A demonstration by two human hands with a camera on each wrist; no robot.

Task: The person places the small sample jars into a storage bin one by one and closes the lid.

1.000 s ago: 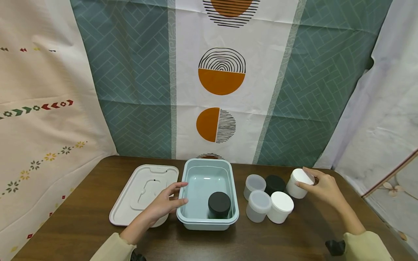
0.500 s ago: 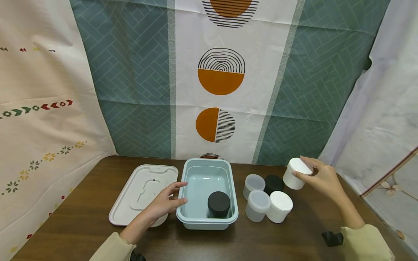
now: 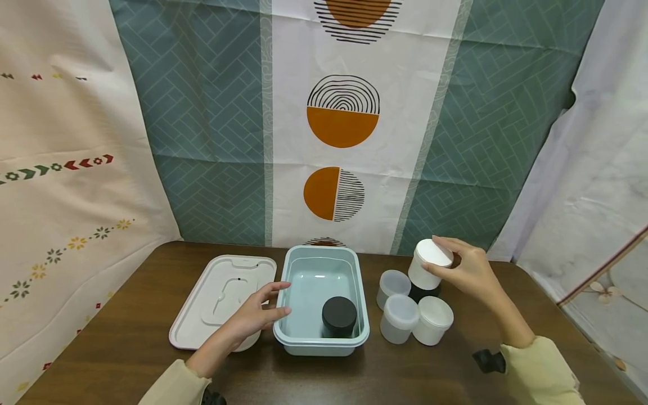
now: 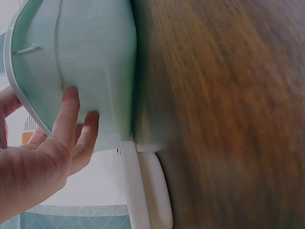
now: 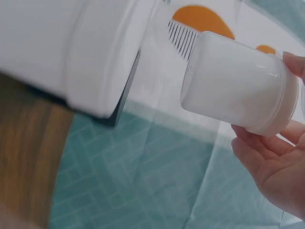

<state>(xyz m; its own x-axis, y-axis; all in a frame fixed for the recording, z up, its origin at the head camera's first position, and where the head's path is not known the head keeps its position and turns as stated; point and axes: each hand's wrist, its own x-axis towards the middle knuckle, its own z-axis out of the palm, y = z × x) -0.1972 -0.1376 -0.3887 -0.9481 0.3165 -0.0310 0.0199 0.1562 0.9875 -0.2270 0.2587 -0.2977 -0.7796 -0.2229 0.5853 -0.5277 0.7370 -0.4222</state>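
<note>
A white lidded jar [image 3: 430,263] is held up by my right hand [image 3: 468,271], whose thumb and fingers grip it around the lid. In the right wrist view the raised jar [image 5: 233,83] shows its bottom and smooth side. My left hand [image 3: 258,309] holds the left rim of a pale blue-green tub [image 3: 361,281]; the left wrist view shows fingertips [image 4: 71,95] against its outer wall. Inside the tub, near its front right, stands a black-lidded jar [image 3: 340,316]. Below the raised jar, another black-lidded jar [image 3: 418,293] is mostly hidden.
Two translucent-lidded jars, a rear one [image 3: 394,288] and a front one [image 3: 400,319], stand right of the tub beside a white jar [image 3: 433,320]. Left of it, a white tub lid [image 3: 225,298] lies on the brown table [image 3: 405,377]. Patterned curtains [image 3: 217,202] hang behind.
My right hand has lifted the white jar off the table and carried it left, over the black-lidded jar. The left hand stays at the tub's rim.
</note>
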